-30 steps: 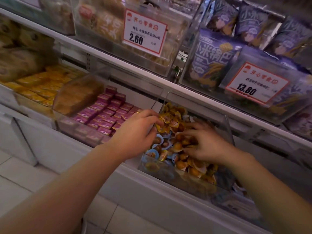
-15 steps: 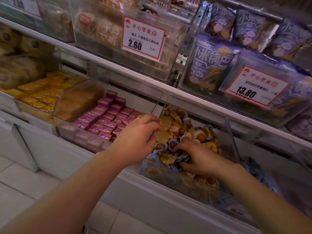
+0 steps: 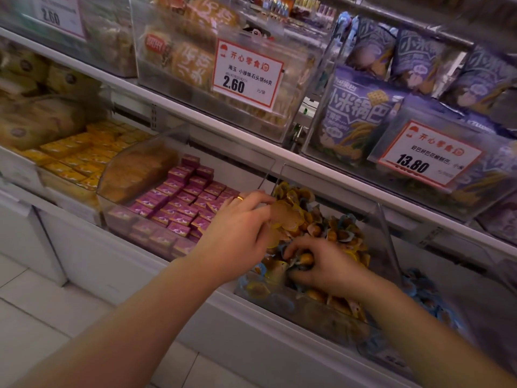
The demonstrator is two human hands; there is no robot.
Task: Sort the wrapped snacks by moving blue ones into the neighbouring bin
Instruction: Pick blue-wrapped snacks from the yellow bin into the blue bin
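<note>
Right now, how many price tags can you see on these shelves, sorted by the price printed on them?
Price tags reading 2.60: 2, one at the upper left and one in the middle
Price tag reading 13.80: 1
Total: 3

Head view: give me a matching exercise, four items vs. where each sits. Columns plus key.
Column 1
1. purple boxes
2. yellow boxes
3. 2.60 price tag
4. right hand

Column 2
A. on the clear bin on the upper shelf
B. in the bin of mixed wrapped snacks, fingers curled into the pile
C. bin just left of the mixed snacks
D. far-left bin on the lower shelf

Pairs: 1-C, 2-D, 3-A, 4-B
</note>
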